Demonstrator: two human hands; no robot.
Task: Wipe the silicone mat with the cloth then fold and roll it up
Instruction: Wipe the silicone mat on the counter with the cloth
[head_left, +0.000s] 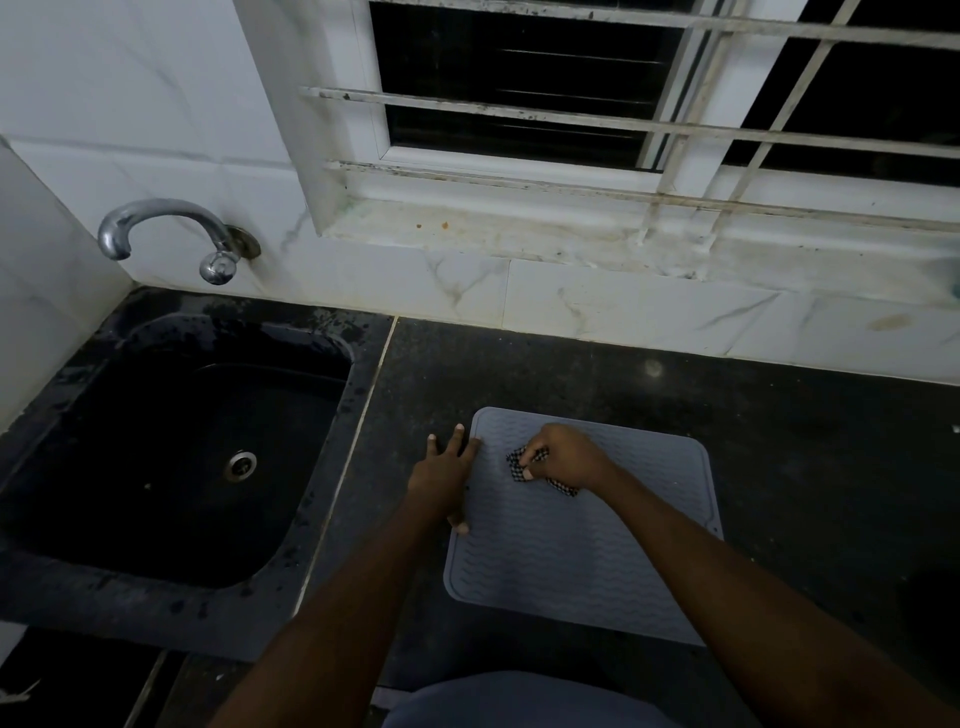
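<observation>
Right hand clenched around checkered cloth, pressing it onto far part of grey silicone mat. Left hand spread flat, empty, pinning mat's left edge. Mat flat on dark desk, right of sink.

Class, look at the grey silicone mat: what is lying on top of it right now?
On the silicone mat the right hand presses a bunched checked cloth. The left hand rests on its left edge. Most of the cloth is covered by the hand.
</observation>
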